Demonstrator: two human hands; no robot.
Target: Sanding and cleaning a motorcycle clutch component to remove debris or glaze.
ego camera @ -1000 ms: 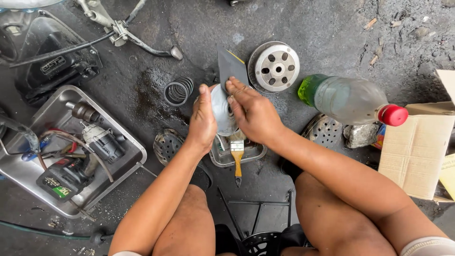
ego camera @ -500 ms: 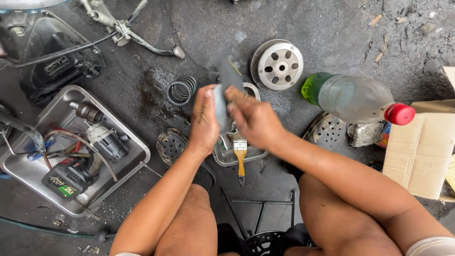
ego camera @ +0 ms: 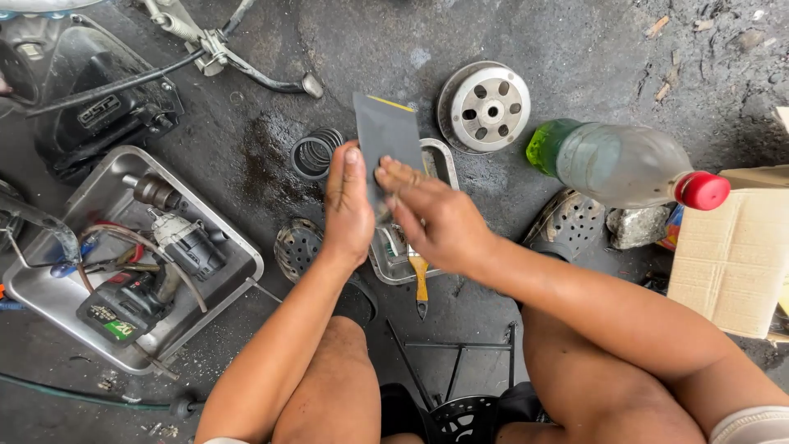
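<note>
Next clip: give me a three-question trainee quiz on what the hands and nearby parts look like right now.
1. True or false: both hands are on the dark flat sheet.
2. Multiple choice: the paintbrush lies with its head in A) the large tray of tools, B) the small metal tray under the hands, C) the cardboard box.
3. Fill in: the plastic bottle lying on its side has a ___ cap.

Key
1. True: the left hand presses its side and the right hand lays its fingers on its face.
2. B; its handle sticks out over the rim.
3. Red.
</note>
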